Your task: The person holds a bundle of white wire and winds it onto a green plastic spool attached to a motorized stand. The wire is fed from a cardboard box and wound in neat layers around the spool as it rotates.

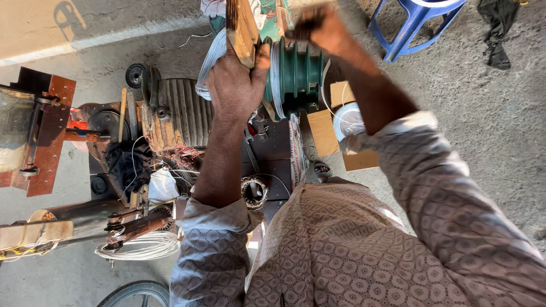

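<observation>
Two bare hands work up near the top of the view, over a cluttered patch of concrete floor (pixel 489 142). Starting at the far left, a rusty metal bracket (pixel 48 133) sits beside a dusty box-like machine part, and below it a loose coil of pale wire (pixel 139 245) hangs off a steel rod assembly. Next comes a ribbed motor housing (pixel 181 113), grey and grimy, lying just left of the person's forearm. The left hand (pixel 234 85) is wrapped tight around the lower end of a wooden block (pixel 242 28), fingers curled fully about it, thumb pressed on the right face; a band of white wire (pixel 209 62) loops just behind the knuckles. Touching the block's right side is a green stepped spool (pixel 296 74), with thin wire wound in its grooves. The right hand (pixel 321 27) is raised just above that spool, blurred; its fingers look bunched closed on something dark, though I cannot tell what. Below sits a small wound coil (pixel 254 190), then cardboard pieces (pixel 327 128) holding a reel of pale wire (pixel 348 120). Far right at the top, blue plastic stool (pixel 415 23) legs stand well apart from the work
</observation>
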A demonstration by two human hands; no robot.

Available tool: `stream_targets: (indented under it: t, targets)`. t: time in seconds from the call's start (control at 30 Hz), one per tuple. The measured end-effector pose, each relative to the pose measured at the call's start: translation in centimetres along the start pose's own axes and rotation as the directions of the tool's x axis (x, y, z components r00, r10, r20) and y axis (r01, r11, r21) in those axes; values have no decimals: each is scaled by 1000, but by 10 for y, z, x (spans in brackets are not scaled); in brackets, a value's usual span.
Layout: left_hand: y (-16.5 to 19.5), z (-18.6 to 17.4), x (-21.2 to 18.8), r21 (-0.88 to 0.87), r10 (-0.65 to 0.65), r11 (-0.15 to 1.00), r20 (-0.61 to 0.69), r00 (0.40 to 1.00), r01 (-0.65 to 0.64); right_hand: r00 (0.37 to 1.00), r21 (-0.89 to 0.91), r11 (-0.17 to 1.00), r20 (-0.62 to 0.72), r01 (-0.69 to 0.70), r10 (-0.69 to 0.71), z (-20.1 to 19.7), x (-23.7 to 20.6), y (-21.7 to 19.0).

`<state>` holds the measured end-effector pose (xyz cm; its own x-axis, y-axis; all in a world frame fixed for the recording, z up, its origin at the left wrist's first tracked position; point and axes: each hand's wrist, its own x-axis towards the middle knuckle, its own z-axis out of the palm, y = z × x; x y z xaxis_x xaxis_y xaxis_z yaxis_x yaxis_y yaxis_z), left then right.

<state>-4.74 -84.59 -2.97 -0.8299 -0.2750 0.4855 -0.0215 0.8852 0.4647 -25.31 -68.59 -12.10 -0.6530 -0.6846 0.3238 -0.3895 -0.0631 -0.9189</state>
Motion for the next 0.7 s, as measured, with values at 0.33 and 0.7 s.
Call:
stream_targets:
  t: [0.33,0.7]
  targets:
    - [-7,7,3,64,44,997,-31,999,-42,853,-91,853,50,-514,520,120,-172,-4]
    - [0,1,4,9,34,999,-8,999,-34,849,-584,632,222,510,-480,-10,-29,-115]
